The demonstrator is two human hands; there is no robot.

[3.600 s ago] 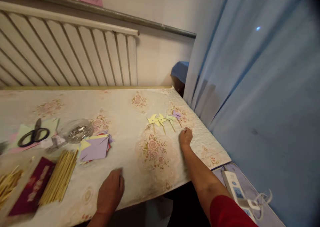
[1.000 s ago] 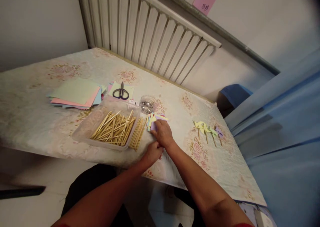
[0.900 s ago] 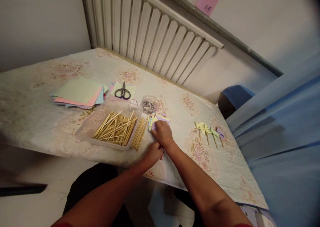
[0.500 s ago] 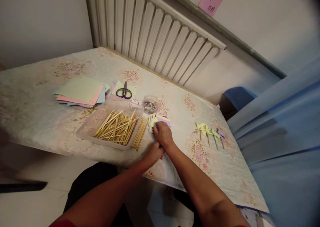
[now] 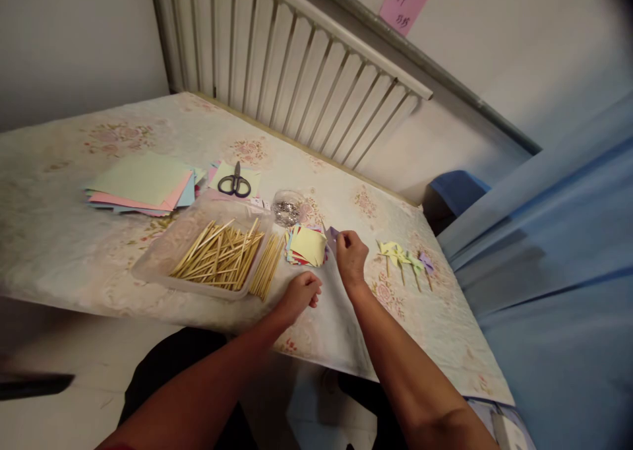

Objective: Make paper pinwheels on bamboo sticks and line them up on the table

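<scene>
Nearest the camera, both bare forearms reach forward and upward over the bench [image 5: 74, 239] edge, which is covered by a pale floral cloth. The left hand [image 5: 299, 296] rests low on the cloth near the front edge, its fingers curled loosely inward with nothing visibly in them; whether it pinches anything small I cannot tell. Just beyond and to its right, the right hand [image 5: 350, 258] is raised slightly, wrist bent, thumb and fingertips pinched on a small purple paper piece [image 5: 333, 233] held just beside the stack of cut paper squares [image 5: 306, 246], whose top sheet is yellow.

Left of that stack lies a loose bundle of wooden sticks [image 5: 267, 272] on the cloth, touching the side of a clear plastic tray [image 5: 163, 255] that holds more sticks [image 5: 217, 258] in a heap. Right of the right hand, a row of finished small paper pinwheels [image 5: 400, 255] lies flat, yellow, green and purple, sticks pointing toward the person.

Farther back, a small clear dish [image 5: 287, 207] with shiny bits sits behind the paper stack. Black-handled scissors [image 5: 234, 183] lie on a pale green sheet, and a pile of large coloured paper sheets [image 5: 143, 187] lies to their left. Behind the bench stands a white ribbed radiator [image 5: 297, 74], a pink note [image 5: 405, 0] is stuck on the wall above, and a blue curtain [image 5: 554, 252] hangs at the right.
</scene>
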